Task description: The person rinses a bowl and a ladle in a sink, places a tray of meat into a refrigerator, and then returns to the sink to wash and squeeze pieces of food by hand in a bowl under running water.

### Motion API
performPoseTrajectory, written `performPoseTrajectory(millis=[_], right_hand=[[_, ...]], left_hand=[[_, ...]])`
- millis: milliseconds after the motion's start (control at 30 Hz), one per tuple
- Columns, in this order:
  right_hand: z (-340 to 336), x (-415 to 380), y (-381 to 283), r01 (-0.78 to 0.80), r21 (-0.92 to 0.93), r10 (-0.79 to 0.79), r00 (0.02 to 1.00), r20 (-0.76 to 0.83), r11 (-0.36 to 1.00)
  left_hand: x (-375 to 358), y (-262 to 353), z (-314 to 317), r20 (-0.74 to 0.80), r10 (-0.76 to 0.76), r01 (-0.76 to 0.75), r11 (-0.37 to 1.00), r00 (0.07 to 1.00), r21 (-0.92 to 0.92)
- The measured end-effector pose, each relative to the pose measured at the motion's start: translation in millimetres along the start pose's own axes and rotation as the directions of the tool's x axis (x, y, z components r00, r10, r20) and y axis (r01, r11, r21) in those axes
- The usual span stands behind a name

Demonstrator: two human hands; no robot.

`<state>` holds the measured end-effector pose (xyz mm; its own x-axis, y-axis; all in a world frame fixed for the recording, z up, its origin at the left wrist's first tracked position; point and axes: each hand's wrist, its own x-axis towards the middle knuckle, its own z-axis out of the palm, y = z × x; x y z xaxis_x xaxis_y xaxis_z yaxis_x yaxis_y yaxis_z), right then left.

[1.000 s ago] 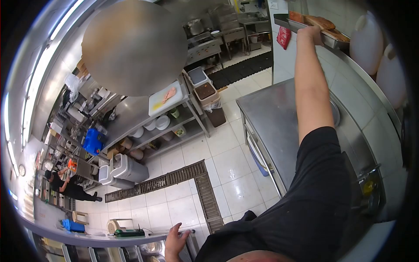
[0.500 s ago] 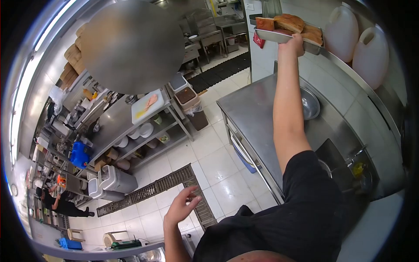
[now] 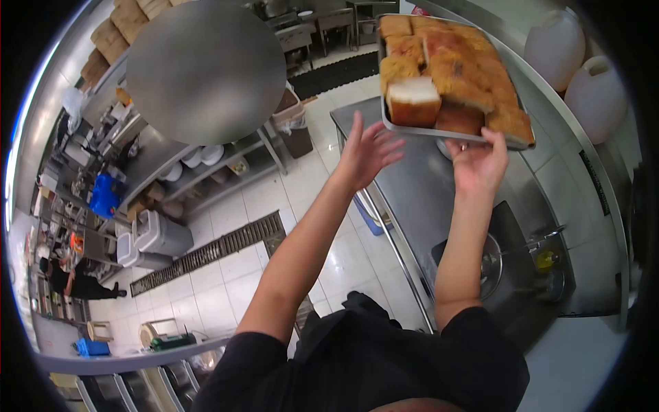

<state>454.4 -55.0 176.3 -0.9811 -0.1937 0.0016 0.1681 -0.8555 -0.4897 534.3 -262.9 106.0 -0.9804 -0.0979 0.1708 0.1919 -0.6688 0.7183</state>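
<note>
A metal tray [image 3: 453,132] of golden-brown bread pieces [image 3: 453,58] is held up at the upper right, tilted so its contents show. One cut piece at its near left corner [image 3: 414,101] has a pale top. My right hand [image 3: 478,159] grips the tray's near edge, thumb and fingers around the rim. Just left of the tray's near left corner is my left hand [image 3: 367,154], fingers spread, holding nothing.
Below the tray is a steel counter [image 3: 405,185] with a sink. Two plastic jugs [image 3: 555,48] stand on the shelf at right. Bins [image 3: 161,237], a steel table and a floor drain [image 3: 220,247] lie left. A person [image 3: 75,280] in black is at far left.
The tray has come off the wall shelf toward me and tilted, showing more bread. My right hand has come down with it, and my left hand has risen toward its left corner.
</note>
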Motion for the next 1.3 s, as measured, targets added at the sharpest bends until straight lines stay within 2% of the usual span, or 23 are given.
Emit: performPoseTrajectory(millis=[100,133,167,200,233,333,433,533,567,600,700,733,767,800,833,867,933,1000,1133,1167,1233,1267,1300], right_hand=[[-20.5,-58.3,-0.7,-0.137,-0.054,0.141,0.987,0.08,0.989],[-38.9,-67.1,-4.2,-0.256,-0.086,0.264,0.96,0.097,0.963],[-57.0,-72.2,-3.1,-0.368,-0.078,0.376,0.902,0.214,0.927],[-59.6,-88.6,4.4,-0.414,-0.082,0.421,0.878,0.226,0.907],[-74.0,-91.0,13.0,-0.419,-0.124,0.435,0.887,0.157,0.899],[-100.7,-93.5,33.7,-0.6,-0.213,0.636,0.712,0.297,0.771],[-77.3,-128.5,85.4,-0.62,-0.399,0.737,0.544,0.401,0.676],[-38.9,-166.4,144.0,-0.672,-0.519,0.827,0.271,0.493,0.529],[-37.8,-90.8,83.4,-0.704,-0.52,0.832,0.186,0.523,0.484],[-38.0,-76.0,98.5,-0.708,-0.537,0.824,0.112,0.556,0.459],[3.5,-92.8,108.1,-0.697,-0.688,0.791,-0.298,0.534,0.203],[20.4,-106.0,99.9,-0.665,-0.728,0.76,-0.385,0.524,0.165],[36.1,-117.4,86.3,-0.651,-0.75,0.743,-0.445,0.5,0.116],[92.3,-159.9,171.8,-0.623,-0.781,0.736,-0.509,0.446,0.043],[106.4,-176.7,162.7,-0.609,-0.793,0.717,-0.552,0.426,0.002],[118.5,-190.2,158.7,-0.576,-0.816,0.644,-0.644,0.414,-0.052],[136.3,-219.9,187.7,-0.526,-0.85,0.55,-0.716,0.431,-0.019],[153.9,-244.6,168.3,-0.496,-0.868,0.404,-0.799,0.445,-0.026],[170.7,-279.6,155.2,-0.402,-0.898,0.318,-0.887,0.335,-0.177],[177.0,-278.7,181.8,-0.282,-0.932,-0.026,-0.955,0.295,-0.229],[184.2,-268.9,164.2,-0.261,-0.923,0.037,-0.965,0.261,-0.283],[179.7,-302.7,166.0,-0.202,-0.928,-0.009,-0.976,0.216,-0.312],[180.0,-322.4,158.5,-0.214,-0.945,0.045,-0.977,0.21,-0.246]], left_hand=[[17.6,7.0,16.4,0.074,0.127,-0.114,0.981,0.989,-0.155],[5.7,7.0,8.8,0.141,0.132,-0.076,0.935,0.981,-0.345],[-7.6,11.2,-0.5,0.204,0.178,-0.052,0.861,0.963,-0.506],[-25.7,1.2,-25.9,0.316,0.249,-0.016,0.808,0.915,-0.589],[-59.0,1.9,-18.2,0.094,0.291,-0.239,0.9,0.952,-0.365],[-139.8,-14.2,-35.4,-0.118,0.45,-0.463,0.829,0.885,-0.315],[-258.6,15.5,-15.0,-0.096,0.67,-0.676,0.717,0.736,-0.172],[-375.4,26.8,3.6,-0.208,0.795,-0.806,0.59,0.57,0.047],[-305.5,1.5,84.4,-0.235,0.82,-0.81,0.563,0.522,0.164],[-304.1,-12.0,96.6,-0.238,0.852,-0.817,0.518,0.467,0.252],[-335.1,-36.8,179.0,-0.272,0.923,-0.81,0.373,0.272,0.452],[-338.4,-48.0,214.8,-0.26,0.951,-0.82,0.279,0.165,0.499],[-335.3,-61.3,248.9,-0.274,0.961,-0.783,0.205,0.046,0.587],[-371.3,-8.8,198.8,-0.301,0.949,-0.735,0.14,-0.091,0.663],[-370.6,-15.2,222.2,-0.293,0.936,-0.673,0.088,-0.197,0.734],[-367.4,-20.3,241.9,-0.285,0.926,-0.614,0.078,-0.248,0.785],[-372.6,-21.6,253.7,-0.233,0.9,-0.48,0.031,-0.368,0.877],[-353.4,-23.3,295.6,-0.091,0.892,-0.33,-0.068,-0.444,0.942],[-326.9,-36.2,348.6,0.066,0.831,-0.081,-0.133,-0.553,0.988],[-313.4,-36.6,362.4,0.13,0.819,0.001,-0.156,-0.558,0.988],[-278.7,-41.1,384.0,0.195,0.793,0.115,-0.157,-0.577,0.981],[-322.0,-37.3,382.9,0.176,0.799,0.115,-0.134,-0.576,0.984],[-335.0,-38.3,391.2,0.191,0.797,0.147,-0.13,-0.573,0.981]])
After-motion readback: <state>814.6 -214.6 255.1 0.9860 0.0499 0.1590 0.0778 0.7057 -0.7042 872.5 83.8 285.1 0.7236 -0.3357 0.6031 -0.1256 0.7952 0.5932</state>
